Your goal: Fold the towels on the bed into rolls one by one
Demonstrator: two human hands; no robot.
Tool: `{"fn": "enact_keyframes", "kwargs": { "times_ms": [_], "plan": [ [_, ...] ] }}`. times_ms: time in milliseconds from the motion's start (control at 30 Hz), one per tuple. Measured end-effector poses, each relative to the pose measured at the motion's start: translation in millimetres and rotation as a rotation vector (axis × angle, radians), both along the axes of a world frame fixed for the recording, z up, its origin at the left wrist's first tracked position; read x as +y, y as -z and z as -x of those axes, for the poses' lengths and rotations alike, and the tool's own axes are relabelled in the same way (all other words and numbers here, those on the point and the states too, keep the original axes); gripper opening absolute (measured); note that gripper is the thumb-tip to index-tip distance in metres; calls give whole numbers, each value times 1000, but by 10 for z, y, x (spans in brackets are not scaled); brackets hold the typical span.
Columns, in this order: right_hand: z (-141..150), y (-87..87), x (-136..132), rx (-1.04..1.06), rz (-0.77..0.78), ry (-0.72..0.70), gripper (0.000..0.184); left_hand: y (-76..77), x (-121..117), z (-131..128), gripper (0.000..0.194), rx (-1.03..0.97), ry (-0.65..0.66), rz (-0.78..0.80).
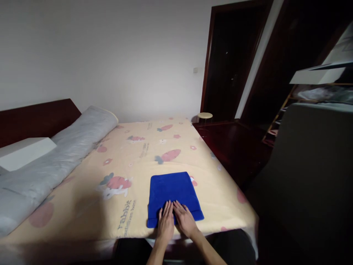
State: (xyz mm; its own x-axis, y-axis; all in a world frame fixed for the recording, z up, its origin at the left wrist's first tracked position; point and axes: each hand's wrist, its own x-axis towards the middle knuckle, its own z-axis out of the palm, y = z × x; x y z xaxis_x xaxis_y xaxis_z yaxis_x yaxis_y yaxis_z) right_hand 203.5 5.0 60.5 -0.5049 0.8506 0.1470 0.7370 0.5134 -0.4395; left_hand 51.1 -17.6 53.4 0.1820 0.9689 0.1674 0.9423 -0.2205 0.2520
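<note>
A blue cloth point(172, 187) lies flat near the front edge of the bed, with a narrow strip folded over along its near side. My left hand point(166, 219) rests on that near part, its fingers stretched out and pointing away from me. Beside it, my right hand point(185, 219) also lies flat on the cloth, fingers extended and angled toward the left. The fingertips of both hands almost meet at the middle of the cloth. Neither hand grips anything that I can see.
The bed's cream sheet point(138, 165) has carrot and rabbit prints. A rolled grey quilt point(68, 147) and a white box-like object point(26, 152) lie at the left, by the dark headboard point(38, 114). A round stool point(204, 115) stands near the door; a dark grey panel point(311, 158) is at right.
</note>
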Motion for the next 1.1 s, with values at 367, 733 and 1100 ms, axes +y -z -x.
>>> {"fn": "enact_keyframes", "kwargs": {
  "times_ms": [367, 733, 1100],
  "plan": [
    [-711, 118, 191, -114, 37, 400, 55, -8, -53, 705, 50, 123, -275, 70],
    [-733, 238, 112, -4, -128, 374, 49, 171, -73, 643, 48, 169, -298, -378],
    [-223, 45, -360, 116, -5, -65, 46, 335, -309, 125, 59, 74, 205, -388]
  ]
}}
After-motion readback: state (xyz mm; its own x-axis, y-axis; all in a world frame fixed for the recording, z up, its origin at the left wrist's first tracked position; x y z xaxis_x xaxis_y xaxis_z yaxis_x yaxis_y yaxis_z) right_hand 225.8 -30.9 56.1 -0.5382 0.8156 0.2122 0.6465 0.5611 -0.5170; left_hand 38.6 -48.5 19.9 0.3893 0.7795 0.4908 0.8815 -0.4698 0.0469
